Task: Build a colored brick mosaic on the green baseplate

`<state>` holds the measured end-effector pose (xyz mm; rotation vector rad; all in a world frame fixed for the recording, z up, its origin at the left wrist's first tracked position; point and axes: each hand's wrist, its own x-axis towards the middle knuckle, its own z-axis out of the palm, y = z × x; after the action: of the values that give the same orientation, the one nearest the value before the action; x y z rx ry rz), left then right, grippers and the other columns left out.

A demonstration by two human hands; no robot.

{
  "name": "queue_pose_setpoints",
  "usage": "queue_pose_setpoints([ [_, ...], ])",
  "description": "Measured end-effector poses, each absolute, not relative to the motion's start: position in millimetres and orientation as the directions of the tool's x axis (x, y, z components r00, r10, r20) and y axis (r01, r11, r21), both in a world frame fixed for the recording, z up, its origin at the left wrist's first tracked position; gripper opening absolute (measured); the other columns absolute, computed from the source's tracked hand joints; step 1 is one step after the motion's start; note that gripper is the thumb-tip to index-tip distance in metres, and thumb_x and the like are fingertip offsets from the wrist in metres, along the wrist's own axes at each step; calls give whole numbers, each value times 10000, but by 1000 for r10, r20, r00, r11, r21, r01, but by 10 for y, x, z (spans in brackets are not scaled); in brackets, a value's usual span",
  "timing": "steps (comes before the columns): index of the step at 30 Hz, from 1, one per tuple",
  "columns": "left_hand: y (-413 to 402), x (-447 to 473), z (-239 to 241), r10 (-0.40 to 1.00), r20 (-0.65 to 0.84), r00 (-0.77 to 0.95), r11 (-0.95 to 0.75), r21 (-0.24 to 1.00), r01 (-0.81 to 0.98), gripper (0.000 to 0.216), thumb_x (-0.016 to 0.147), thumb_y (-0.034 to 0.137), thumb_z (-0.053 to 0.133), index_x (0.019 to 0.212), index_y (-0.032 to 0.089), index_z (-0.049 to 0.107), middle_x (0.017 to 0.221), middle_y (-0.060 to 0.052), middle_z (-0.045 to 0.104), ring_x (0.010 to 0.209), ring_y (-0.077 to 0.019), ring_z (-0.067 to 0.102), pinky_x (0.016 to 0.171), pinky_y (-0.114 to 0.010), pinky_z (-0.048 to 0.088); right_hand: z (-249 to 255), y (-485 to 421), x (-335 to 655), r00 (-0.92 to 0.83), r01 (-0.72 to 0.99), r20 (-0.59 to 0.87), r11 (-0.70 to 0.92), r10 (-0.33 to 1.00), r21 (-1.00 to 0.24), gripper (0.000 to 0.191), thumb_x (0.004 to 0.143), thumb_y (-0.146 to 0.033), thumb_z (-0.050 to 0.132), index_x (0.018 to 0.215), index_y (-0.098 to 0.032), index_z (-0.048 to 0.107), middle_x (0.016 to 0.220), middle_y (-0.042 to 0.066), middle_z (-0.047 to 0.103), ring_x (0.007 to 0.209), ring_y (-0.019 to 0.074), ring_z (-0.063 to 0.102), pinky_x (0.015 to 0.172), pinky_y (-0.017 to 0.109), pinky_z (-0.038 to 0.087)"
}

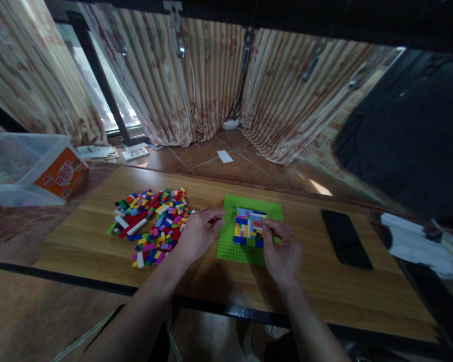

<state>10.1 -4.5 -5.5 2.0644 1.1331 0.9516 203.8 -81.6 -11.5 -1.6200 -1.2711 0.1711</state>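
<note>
Bricks (248, 226) are set together as one patch on one green plate (228, 254); the plate's margins are left bare. One pile (162, 229), too jumbled to be counted, is left loose beside it. Two hands are seen: the left hand (199, 234) is loosely curled at the plate's left edge; the right hand (285, 251) is narrowed at the patch's right side. Whether anything is held cannot be told. One phone (346, 239) and one bin (22, 195) are counted.
</note>
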Motion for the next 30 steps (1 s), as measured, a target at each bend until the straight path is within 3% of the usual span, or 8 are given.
queue_pose_setpoints([
  [6,-144,438,-172,900,249,357,-354,896,268,184,849,145,614,978,189,736,904,-30,751,809,-155,697,750,-257,547,-94,-809,2032,399,620,422,99,814,-778,222,902,-269,506,911,-201,717,937,72,717,883,201,666,820,363,531],
  [12,-183,513,-155,884,272,381,-411,840,355,258,842,70,582,987,213,742,976,-30,753,845,-151,708,795,-272,561,-62,-815,2055,386,627,411,92,826,-774,223,904,-251,502,928,-199,718,939,69,724,885,196,669,815,350,525],
  [16,-216,547,-161,916,239,322,-363,834,416,238,818,77,627,974,212,746,925,-20,766,833,-160,714,830,-310,572,-39,-829,2058,381,637,411,87,828,-766,221,908,-255,500,925,-203,714,929,67,728,870,191,673,798,339,527],
  [22,-239,590,-184,946,200,254,-286,883,372,281,801,55,632,1017,200,736,902,-27,762,814,-149,715,820,-302,585,-22,-835,2031,368,645,409,88,835,-759,230,911,-260,493,917,-210,718,924,68,732,875,193,679,802,342,536],
  [30,-285,621,-152,935,236,264,-333,838,431,325,824,47,602,1083,207,716,958,-28,756,851,-146,707,843,-296,575,-62,-823,2009,303,683,447,135,842,-718,233,921,-239,496,936,-203,726,947,76,730,887,197,681,807,346,545],
])
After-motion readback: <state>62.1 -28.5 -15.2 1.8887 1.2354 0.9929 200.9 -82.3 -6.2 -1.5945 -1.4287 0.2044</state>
